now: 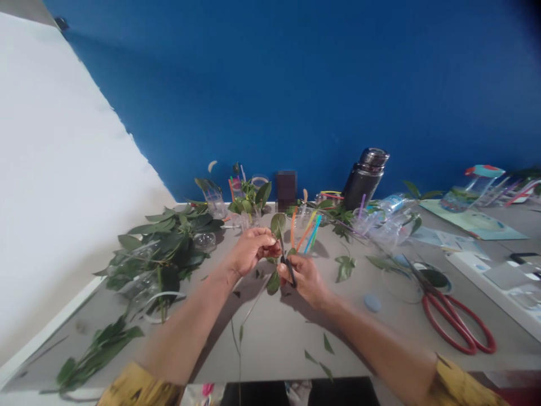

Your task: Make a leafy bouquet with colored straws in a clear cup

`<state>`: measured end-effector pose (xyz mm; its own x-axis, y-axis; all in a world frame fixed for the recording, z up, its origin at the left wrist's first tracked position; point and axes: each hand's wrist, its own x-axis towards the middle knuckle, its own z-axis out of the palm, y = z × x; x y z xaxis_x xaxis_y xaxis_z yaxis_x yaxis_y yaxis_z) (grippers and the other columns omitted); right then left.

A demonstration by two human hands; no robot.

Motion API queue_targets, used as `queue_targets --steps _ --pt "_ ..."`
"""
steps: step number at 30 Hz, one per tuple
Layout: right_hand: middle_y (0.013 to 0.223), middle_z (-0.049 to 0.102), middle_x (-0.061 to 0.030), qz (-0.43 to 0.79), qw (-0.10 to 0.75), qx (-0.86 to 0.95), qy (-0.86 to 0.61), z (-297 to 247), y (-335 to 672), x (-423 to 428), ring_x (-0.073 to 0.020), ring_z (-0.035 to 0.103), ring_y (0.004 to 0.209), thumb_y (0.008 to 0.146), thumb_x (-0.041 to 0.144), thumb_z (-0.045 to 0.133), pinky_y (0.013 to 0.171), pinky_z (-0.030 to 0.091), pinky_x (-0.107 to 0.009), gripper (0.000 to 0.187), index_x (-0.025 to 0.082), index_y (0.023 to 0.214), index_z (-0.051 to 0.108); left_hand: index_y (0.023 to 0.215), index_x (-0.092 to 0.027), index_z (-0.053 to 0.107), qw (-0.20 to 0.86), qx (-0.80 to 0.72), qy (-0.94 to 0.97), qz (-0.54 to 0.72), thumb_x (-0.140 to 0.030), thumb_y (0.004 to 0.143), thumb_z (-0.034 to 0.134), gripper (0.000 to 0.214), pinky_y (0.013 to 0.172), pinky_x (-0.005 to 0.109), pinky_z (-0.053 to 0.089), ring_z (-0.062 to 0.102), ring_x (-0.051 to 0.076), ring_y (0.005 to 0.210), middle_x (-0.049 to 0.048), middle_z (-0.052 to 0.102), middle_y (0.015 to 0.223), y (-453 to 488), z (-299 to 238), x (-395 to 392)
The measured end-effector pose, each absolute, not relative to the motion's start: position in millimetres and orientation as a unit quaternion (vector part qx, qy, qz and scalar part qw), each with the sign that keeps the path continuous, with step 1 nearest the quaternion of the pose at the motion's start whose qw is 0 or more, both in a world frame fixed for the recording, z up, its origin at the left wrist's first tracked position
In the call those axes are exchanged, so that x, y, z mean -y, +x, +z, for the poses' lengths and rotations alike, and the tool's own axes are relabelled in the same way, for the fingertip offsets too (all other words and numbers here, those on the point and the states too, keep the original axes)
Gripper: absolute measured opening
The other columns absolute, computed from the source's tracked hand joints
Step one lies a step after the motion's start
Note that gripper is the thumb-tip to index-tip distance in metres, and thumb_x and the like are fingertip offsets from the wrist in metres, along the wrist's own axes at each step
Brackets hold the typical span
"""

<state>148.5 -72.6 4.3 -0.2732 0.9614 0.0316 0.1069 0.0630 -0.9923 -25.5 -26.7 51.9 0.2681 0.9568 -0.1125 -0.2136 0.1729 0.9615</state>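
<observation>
My left hand point(251, 251) pinches a thin green leafy stem point(275, 248) near its top, with a leaf point(278, 225) standing above my fingers. My right hand point(303, 280) grips a small pair of black scissors point(287, 264), whose blades lie against the stem. The scissors are partly hidden by my fingers. Just behind my hands stands a clear plastic cup point(303, 228) holding orange, yellow and blue drinking straws. A loose leaf point(345, 267) lies on the grey table point(279, 338) to the right of my right hand.
A large heap of cut leafy branches point(163, 254) lies left, with clear cups among it. A dark steel flask point(363, 179) stands at the back beside more cups and straws. Red-handled scissors point(454, 321) lie right. A blue wall point(296, 84) rises behind the table.
</observation>
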Motion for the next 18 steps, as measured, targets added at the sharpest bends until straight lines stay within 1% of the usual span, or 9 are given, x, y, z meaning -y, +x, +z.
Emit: queue_targets --steps 4,7,10,12,15,18 --pt "0.054 0.061 -0.0028 0.529 0.407 0.607 -0.433 -1.6 148.4 70.5 -0.0111 0.042 0.052 0.076 0.072 0.074 0.048 0.030 -0.023 0.056 0.020 0.061 0.059 0.064 -0.016 0.062 0.658 -0.404 0.464 0.434 -0.023 0.054 0.077 0.019 0.068 0.030 0.058 0.068 0.016 0.061 0.0044 0.070 0.064 -30.9 50.8 23.5" --pt "0.055 0.063 -0.0038 0.531 0.403 0.606 -0.433 -4.2 147.9 69.6 -0.0116 0.044 0.052 0.077 0.074 0.073 0.048 0.031 -0.024 0.058 0.020 0.062 0.058 0.065 -0.017 0.060 0.660 -0.402 0.467 0.431 -0.023 0.055 0.076 0.020 0.067 0.030 0.058 0.069 0.017 0.061 0.0045 0.071 0.065 -32.5 50.4 21.8" --pt "0.057 0.065 -0.0045 0.535 0.400 0.604 -0.435 -3.7 147.3 69.8 -0.0125 0.047 0.053 0.075 0.074 0.075 0.048 0.033 -0.024 0.058 0.021 0.062 0.058 0.066 -0.018 0.057 0.659 -0.396 0.455 0.450 -0.022 0.055 0.077 0.023 0.064 0.029 0.057 0.068 0.017 0.060 0.0001 0.066 0.060 -31.2 52.3 22.6" --pt "0.056 0.063 -0.0038 0.534 0.402 0.603 -0.436 -2.2 147.2 70.3 -0.0121 0.045 0.053 0.075 0.073 0.076 0.048 0.032 -0.024 0.057 0.021 0.061 0.058 0.069 -0.019 0.057 0.658 -0.390 0.446 0.464 -0.023 0.055 0.081 0.028 0.064 0.029 0.058 0.068 0.017 0.061 -0.0021 0.063 0.059 -29.6 54.7 24.6" --pt "0.056 0.061 -0.0032 0.529 0.405 0.605 -0.437 -1.1 147.1 70.3 -0.0114 0.043 0.053 0.076 0.071 0.074 0.048 0.031 -0.024 0.055 0.021 0.060 0.057 0.074 -0.018 0.060 0.657 -0.388 0.459 0.456 -0.029 0.059 0.086 0.032 0.063 0.028 0.057 0.067 0.016 0.063 0.0011 0.067 0.065 -27.6 56.8 27.6" --pt "0.057 0.061 -0.0034 0.526 0.408 0.603 -0.439 -2.9 146.7 69.1 -0.0122 0.045 0.054 0.075 0.072 0.074 0.048 0.033 -0.025 0.056 0.021 0.061 0.057 0.073 -0.016 0.062 0.643 -0.399 0.480 0.444 -0.034 0.062 0.088 0.033 0.060 0.026 0.054 0.066 0.015 0.061 0.0038 0.069 0.067 -26.4 54.9 28.7"
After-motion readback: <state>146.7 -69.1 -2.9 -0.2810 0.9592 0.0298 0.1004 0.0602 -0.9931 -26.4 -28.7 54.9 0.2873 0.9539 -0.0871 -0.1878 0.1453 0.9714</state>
